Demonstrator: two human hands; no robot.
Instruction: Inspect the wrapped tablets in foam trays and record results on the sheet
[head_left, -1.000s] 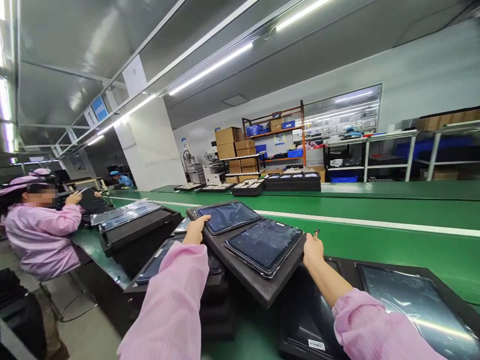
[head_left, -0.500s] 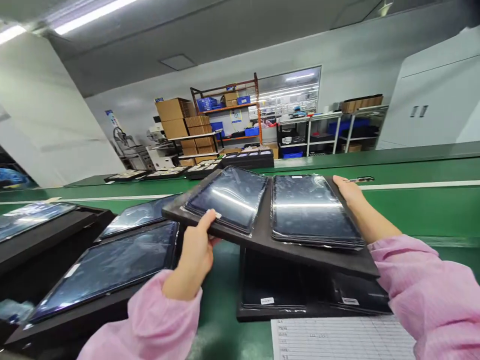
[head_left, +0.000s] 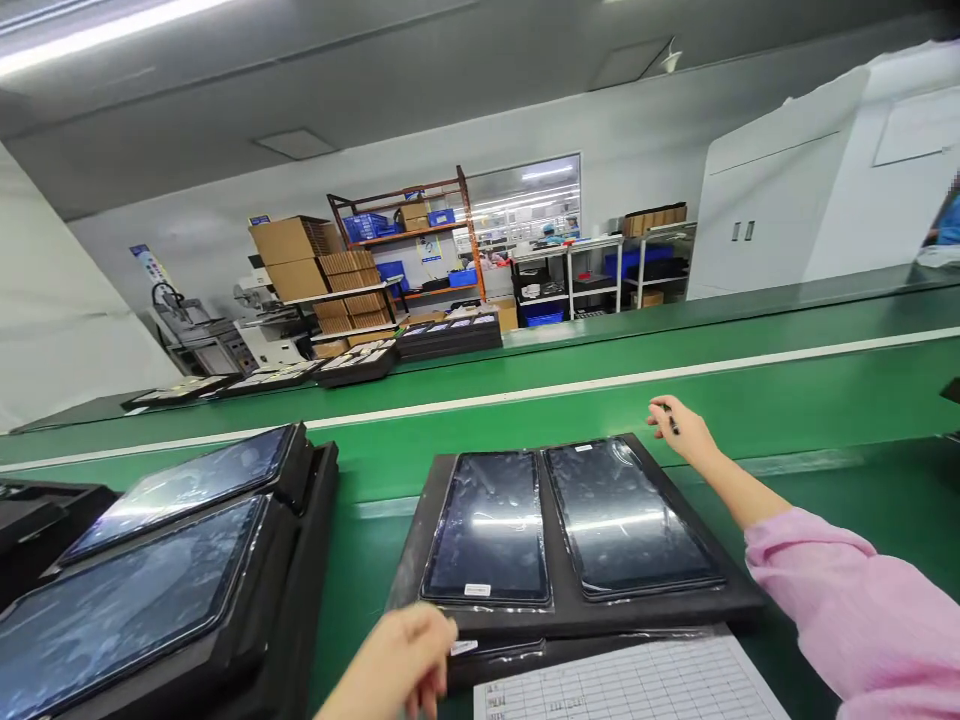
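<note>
A black foam tray [head_left: 564,560] carries two dark glass tablet screens side by side, the left screen [head_left: 491,530] and the right screen [head_left: 626,520]. Clear film edges show around them, and each has a small white label. Underneath lies another black tray [head_left: 510,660], mostly covered. My left hand [head_left: 409,650], slightly blurred, is off the tray at its near left corner, fingers loosely bent and holding nothing visible. Beyond the tray's far right corner, my right hand [head_left: 684,430] is raised with a slim dark pen [head_left: 670,420] between its fingers.
A printed form [head_left: 630,685] lies at the front edge of the trays. To the left stand stacked black trays [head_left: 296,590] with more screens. Along the far side of the green bench [head_left: 825,400] sit further trays [head_left: 450,340] of parts. Shelving and cartons stand behind.
The tray with two screens has come down from a tilted, hand-held position onto the tray below. Both hands have let go of it. My view has shifted to the right.
</note>
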